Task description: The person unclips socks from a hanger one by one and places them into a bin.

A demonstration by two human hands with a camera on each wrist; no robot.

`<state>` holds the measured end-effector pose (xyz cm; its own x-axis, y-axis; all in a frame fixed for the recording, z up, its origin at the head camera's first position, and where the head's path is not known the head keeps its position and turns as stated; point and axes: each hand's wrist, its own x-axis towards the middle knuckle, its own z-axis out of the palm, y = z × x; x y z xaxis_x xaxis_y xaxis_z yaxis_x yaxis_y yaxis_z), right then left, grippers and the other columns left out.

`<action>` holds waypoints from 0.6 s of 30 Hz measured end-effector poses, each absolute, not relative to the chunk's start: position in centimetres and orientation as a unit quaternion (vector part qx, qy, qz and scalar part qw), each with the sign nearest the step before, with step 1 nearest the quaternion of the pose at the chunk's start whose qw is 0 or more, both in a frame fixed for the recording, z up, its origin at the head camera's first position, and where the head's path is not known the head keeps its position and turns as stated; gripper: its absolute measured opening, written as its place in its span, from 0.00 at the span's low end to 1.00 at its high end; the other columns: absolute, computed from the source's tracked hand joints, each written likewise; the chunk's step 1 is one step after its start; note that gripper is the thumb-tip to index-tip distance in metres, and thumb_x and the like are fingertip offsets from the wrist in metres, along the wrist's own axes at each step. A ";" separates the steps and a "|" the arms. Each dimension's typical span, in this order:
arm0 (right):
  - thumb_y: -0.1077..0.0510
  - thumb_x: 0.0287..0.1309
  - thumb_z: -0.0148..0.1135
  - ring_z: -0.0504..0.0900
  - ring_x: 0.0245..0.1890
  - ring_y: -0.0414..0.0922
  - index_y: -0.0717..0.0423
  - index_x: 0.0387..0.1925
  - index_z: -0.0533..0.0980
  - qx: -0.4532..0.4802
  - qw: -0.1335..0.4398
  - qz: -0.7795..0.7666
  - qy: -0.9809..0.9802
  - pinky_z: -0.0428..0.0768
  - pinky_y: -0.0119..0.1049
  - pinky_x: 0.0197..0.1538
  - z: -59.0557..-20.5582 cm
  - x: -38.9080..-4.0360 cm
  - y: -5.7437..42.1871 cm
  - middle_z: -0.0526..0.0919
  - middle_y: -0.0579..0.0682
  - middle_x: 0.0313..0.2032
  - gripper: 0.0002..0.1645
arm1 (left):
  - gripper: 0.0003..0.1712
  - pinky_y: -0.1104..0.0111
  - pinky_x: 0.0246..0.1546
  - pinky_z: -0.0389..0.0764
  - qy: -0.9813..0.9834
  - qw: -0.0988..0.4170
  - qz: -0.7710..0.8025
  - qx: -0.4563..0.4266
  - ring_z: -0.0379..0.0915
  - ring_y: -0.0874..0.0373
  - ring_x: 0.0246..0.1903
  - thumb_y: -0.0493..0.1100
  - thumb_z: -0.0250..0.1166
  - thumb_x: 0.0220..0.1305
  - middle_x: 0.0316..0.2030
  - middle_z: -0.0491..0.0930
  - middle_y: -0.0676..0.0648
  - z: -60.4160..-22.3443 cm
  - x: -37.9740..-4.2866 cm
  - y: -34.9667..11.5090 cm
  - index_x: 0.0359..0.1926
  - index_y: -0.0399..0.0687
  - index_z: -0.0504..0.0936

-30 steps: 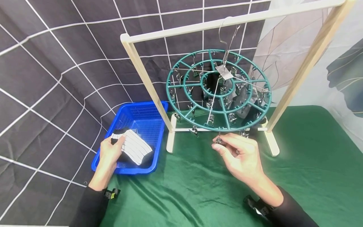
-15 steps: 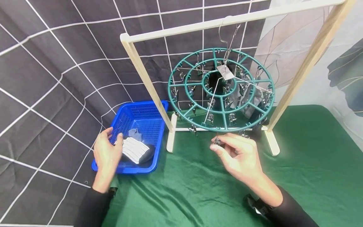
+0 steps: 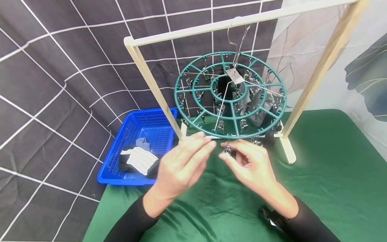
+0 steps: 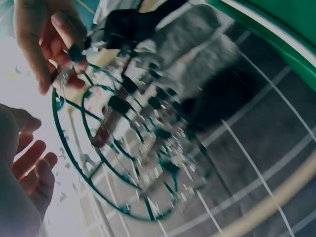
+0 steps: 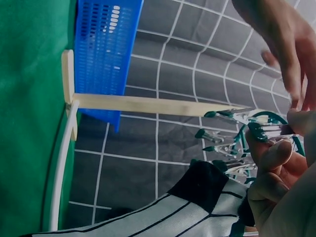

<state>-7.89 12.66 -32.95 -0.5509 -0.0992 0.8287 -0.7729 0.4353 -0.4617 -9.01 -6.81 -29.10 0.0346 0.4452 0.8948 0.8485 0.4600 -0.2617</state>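
My right hand pinches a small metal clip at the front rim of the round green clip hanger. In the right wrist view, the clip with green-tipped ends sits between thumb and fingers. My left hand is just left of it, fingers extended and holding nothing. A striped white sock with black ends lies in the blue basket. Another striped sock hangs near the clips in the right wrist view. Grey and black cloth hangs beneath the hanger in the left wrist view.
A wooden rack carries the hanger by a wire hook over its top bar. Its feet stand on a green cloth. A small grey cloth lies in the basket. Dark gridded fabric stands behind.
My left hand has let go of the striped sock in the basket and moved right, next to the right hand. The right hand keeps pinching the clip; the hanger has swung slightly.
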 end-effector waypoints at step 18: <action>0.60 0.41 0.74 0.68 0.15 0.36 0.61 0.38 0.84 0.287 0.379 0.394 -0.787 0.68 0.28 0.18 -35.4 -8.9 13.1 0.81 0.46 0.22 0.18 | 0.14 0.65 0.36 0.81 -0.713 0.532 -0.122 -0.440 0.75 0.53 0.35 0.30 0.63 0.58 0.35 0.86 0.48 -29.5 -11.4 -4.8 0.42 0.45 0.88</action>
